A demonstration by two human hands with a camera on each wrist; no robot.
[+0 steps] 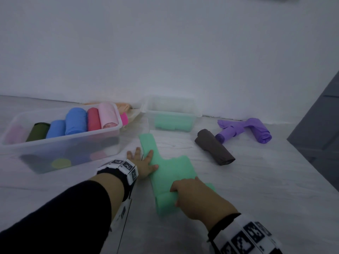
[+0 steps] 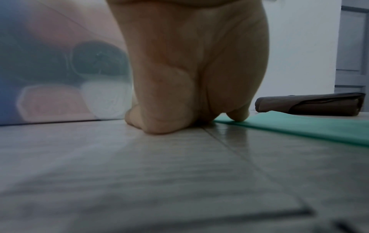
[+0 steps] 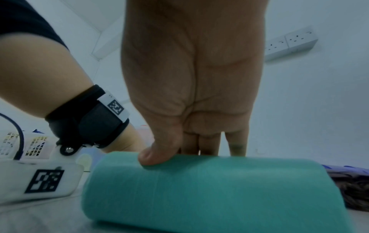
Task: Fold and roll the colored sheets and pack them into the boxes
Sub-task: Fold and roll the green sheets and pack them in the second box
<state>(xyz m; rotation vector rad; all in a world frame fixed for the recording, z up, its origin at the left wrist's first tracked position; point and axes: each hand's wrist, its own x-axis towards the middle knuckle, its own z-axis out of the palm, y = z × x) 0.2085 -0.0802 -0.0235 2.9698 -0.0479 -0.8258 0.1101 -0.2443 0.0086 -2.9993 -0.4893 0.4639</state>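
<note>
A mint-green sheet (image 1: 174,169) lies folded into a long strip on the pale floor, its near end wound into a thick roll (image 3: 199,189). My right hand (image 1: 185,193) grips that roll from above, thumb (image 3: 157,154) on the near side and fingers curled over the far side. My left hand (image 1: 145,162) lies flat with spread fingers, pressing the strip's left edge (image 2: 309,127) to the floor. A big clear box (image 1: 73,138) at the left holds several coloured rolls. A small clear box (image 1: 194,114) by the wall holds one green roll (image 1: 172,123).
A brown roll (image 1: 214,147) lies right of the green strip, also in the left wrist view (image 2: 311,104). Loosely rolled purple sheets (image 1: 245,131) lie beyond it near the wall. A grey panel (image 1: 321,136) stands at the far right. A peach cloth (image 1: 124,107) sits behind the big box.
</note>
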